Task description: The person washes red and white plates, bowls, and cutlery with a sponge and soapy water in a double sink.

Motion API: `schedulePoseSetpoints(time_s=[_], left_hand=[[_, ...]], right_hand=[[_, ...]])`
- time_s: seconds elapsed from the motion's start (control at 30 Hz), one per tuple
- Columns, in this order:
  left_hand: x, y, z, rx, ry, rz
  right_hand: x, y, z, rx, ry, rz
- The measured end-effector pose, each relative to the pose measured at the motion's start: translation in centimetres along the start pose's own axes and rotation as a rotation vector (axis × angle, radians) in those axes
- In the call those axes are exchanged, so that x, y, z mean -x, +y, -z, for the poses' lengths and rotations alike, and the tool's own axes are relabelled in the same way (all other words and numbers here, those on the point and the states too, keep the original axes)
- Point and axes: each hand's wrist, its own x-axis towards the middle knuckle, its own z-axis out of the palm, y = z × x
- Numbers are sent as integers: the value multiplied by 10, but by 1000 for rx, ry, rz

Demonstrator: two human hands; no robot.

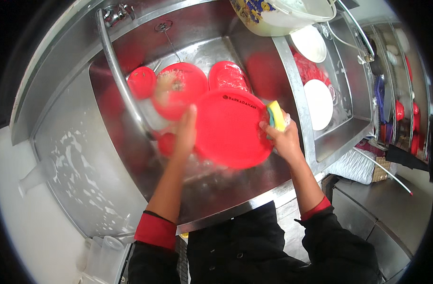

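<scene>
A large round red plate (pixel 234 131) with dark writing near its far rim is raised over the steel sink. My right hand (pixel 284 136) grips a yellow and green sponge (pixel 277 115), its thumb lying over the plate's right rim. Some foam clings to the fingers there. Along the plate's left edge is my left hand (pixel 188 126), blurred; whether its fingers close on the rim cannot be made out. Behind lie another round red plate (pixel 193 81), a wet red oval dish (pixel 228 76) and a small red dish (pixel 141 82). A small red piece (pixel 166 145) shows beside my left wrist.
A steel faucet pipe (pixel 118 71) reaches over the sink's left side. At the back right stands a plastic bucket (pixel 262 26). White bowls (pixel 318 104) sit in the right basin (pixel 339 124). Foam spots the left drainboard (pixel 92 159), near clear plastic containers (pixel 108 261).
</scene>
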Motion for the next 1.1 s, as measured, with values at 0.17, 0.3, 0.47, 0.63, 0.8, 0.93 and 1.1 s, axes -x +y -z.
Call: schedulePoseSetpoints(time_s=[0.17,0.3,0.47,0.63,0.8,0.93,1.1], left_hand=[[-9,57,5,745,-165,477],[-3,46,22,710,-198,378],[15,33,13,728,-138,310],[27,54,36,870,-231,9],[26,38,21,734,251,279],[42,38,23,782,57,49],[42,50,36,817,-40,-27]], right_hand=[[36,-6,-33,648,-129,885],[35,8,-71,714,-244,851],[-83,20,-133,880,-95,779],[-82,64,-116,690,176,572],[-20,33,-182,764,-93,847],[-109,29,-147,923,-17,764],[-62,73,-135,556,360,711]])
